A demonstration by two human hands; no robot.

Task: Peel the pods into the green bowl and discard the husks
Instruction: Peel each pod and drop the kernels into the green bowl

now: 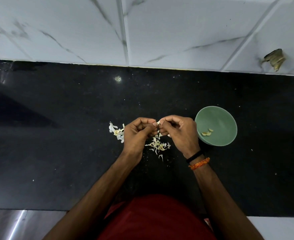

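With both hands raised over the black counter (pixel 56 153), left hand (pixel 136 135) and right hand (pixel 179 134) pinch one pale pod (pixel 158 122) between fingertips. Husks (pixel 160 145) lie beneath; green bowl (pixel 217 116) just right holds peeled pieces (pixel 206 133).

No writing, label, brand, number or sign can be read anywhere in the picture.

Green bowl (pixel 229 116) just beside right hand (pixel 180 134)
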